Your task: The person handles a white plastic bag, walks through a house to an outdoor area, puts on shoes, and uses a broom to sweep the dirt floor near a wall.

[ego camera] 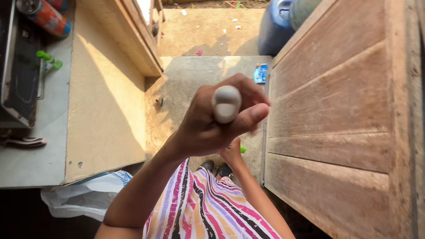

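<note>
Gripping upright handle [226, 103], end camera-ward.

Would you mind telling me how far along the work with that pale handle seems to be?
Done: nothing shows as finished. In hand: the left hand grips the pale handle by its rounded end, the right hand lower, mostly hidden. Left: unclear; paper scraps lie on the ground beyond the step.

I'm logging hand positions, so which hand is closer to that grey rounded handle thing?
Left. The left hand is wrapped around the grey rounded handle, fingers curled over it. The right hand sits just below and behind the left, mostly hidden, not visibly touching it.
</note>
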